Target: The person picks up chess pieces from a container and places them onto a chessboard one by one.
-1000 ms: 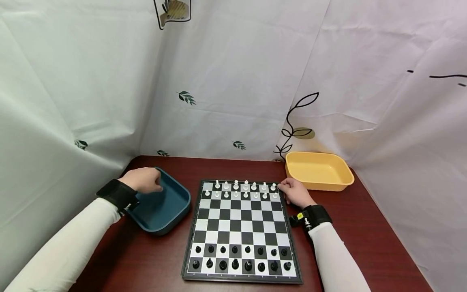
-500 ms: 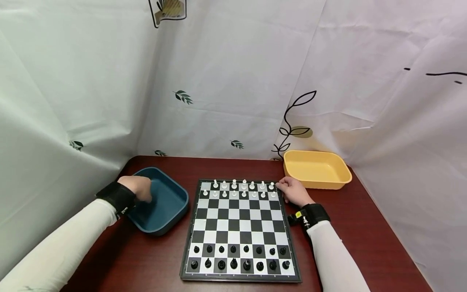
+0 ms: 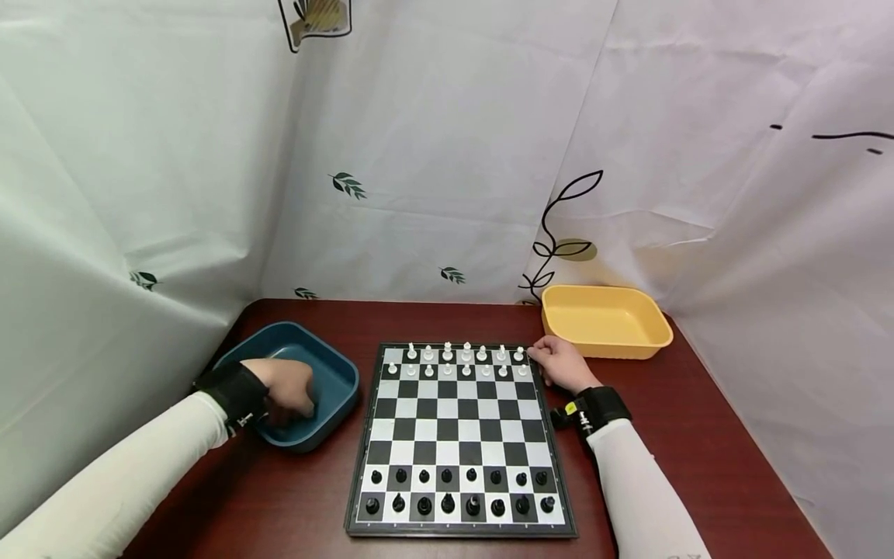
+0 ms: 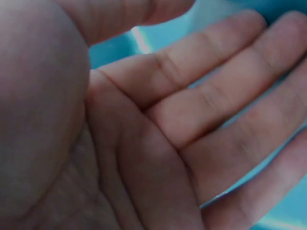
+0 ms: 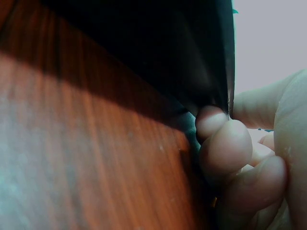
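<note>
My left hand (image 3: 285, 388) is down inside the blue tray (image 3: 338, 388) at the left. The left wrist view shows its palm and fairly straight fingers (image 4: 230, 96) with nothing between them; blue shows behind. At the upper right edge of the chessboard (image 3: 457, 431), my right hand (image 3: 562, 365) pinches the rim. In the right wrist view, fingertips (image 5: 225, 148) press the board's dark underside while the thumb lies on the other side. White chess pieces (image 3: 447, 353) stand in two rows at the far end, black pieces (image 3: 448, 503) in two rows at the near end.
A yellow tray (image 3: 608, 349) stands behind my right hand near the back right corner. The dark red table (image 3: 279, 505) ends at a light patterned cloth (image 3: 433, 155) hanging behind and at the sides.
My left hand has swept about inside the blue tray, first to the left, then toward its near right part. My right hand has stayed on the chessboard's edge. The camera view has shifted slightly.
</note>
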A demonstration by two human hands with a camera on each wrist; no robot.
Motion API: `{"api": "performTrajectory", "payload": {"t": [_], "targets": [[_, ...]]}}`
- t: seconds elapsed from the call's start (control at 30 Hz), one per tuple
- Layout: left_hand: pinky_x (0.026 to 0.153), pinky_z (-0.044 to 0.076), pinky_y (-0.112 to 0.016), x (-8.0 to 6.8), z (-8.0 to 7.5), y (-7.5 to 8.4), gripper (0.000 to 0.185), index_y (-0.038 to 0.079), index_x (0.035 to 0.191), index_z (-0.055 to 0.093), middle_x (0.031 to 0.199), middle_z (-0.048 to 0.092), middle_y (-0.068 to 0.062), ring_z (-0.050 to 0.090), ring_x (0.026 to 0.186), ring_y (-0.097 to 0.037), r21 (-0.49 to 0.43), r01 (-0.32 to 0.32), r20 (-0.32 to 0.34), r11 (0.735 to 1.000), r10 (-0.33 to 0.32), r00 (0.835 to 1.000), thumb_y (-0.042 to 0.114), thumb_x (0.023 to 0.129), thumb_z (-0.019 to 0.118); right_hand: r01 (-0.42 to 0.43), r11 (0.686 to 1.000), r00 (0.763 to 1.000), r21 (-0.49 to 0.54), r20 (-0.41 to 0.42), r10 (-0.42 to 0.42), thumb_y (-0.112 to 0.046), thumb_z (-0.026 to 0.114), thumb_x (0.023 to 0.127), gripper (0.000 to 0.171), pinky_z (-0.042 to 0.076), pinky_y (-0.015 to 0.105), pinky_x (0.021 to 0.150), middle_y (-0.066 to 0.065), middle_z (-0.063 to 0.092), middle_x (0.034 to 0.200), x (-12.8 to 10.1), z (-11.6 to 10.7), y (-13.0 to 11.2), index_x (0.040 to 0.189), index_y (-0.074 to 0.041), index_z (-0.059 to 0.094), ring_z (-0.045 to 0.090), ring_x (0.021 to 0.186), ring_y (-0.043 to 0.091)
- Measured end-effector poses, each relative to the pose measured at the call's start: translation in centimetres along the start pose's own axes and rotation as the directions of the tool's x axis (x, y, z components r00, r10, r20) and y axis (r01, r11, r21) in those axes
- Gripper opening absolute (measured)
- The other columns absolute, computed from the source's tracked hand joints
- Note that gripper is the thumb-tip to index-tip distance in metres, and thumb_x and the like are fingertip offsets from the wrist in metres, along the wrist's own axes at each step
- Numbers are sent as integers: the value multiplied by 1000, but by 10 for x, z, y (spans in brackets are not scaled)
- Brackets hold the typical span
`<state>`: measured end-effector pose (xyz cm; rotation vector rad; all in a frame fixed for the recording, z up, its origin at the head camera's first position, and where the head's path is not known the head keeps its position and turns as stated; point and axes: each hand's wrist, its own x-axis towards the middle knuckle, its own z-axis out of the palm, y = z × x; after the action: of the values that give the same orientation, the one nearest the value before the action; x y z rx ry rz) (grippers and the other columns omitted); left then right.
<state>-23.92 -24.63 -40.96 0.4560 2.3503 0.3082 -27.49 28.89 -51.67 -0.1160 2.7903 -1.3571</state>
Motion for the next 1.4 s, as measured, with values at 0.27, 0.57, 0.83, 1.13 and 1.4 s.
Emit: {"api": "performTrajectory", "payload": {"t": [0.27,0.57,0.83,1.13,1.4], "targets": [[51,50,-23,1,11,16,18,6,70,76,67,76,-8,71,58,-16,-60,-74,53,995,77,996,2,87,71,-5,1000,1000,3,6,5,-25,66,112,23,51,35,55,2,57,59,0,1,1,108,-2,68,59,50,21],[64,65,-35,9,18,19,24,12,77,70,71,73,-4,77,64,-22,-121,-136,72,983,146,987,-9,88,67,-15,1000,1000,14,11,15,-25,66,112,23,52,36,56,2,58,61,0,1,2,109,-2,68,60,51,21],[62,64,-38,16,16,14,26,9,74,67,69,74,-10,79,64,-30,-108,-173,-5,979,174,985,-1,98,65,-16,1000,1000,12,13,16,-25,67,112,23,52,36,56,2,58,61,0,-1,2,110,-2,67,60,51,20],[58,43,-28,30,13,20,28,17,76,66,67,61,6,57,58,-9,198,-128,-199,972,168,965,20,101,76,-15,1000,1000,10,8,15,-25,66,112,22,52,36,56,2,57,60,0,-1,2,110,-2,68,60,51,21],[62,46,-33,37,17,25,24,19,81,65,74,58,3,56,66,-14,244,-71,-282,967,141,949,18,100,79,-5,1000,1000,3,7,5,-24,66,112,22,52,36,56,2,58,60,1,-1,1,110,-2,68,60,51,21]]}}
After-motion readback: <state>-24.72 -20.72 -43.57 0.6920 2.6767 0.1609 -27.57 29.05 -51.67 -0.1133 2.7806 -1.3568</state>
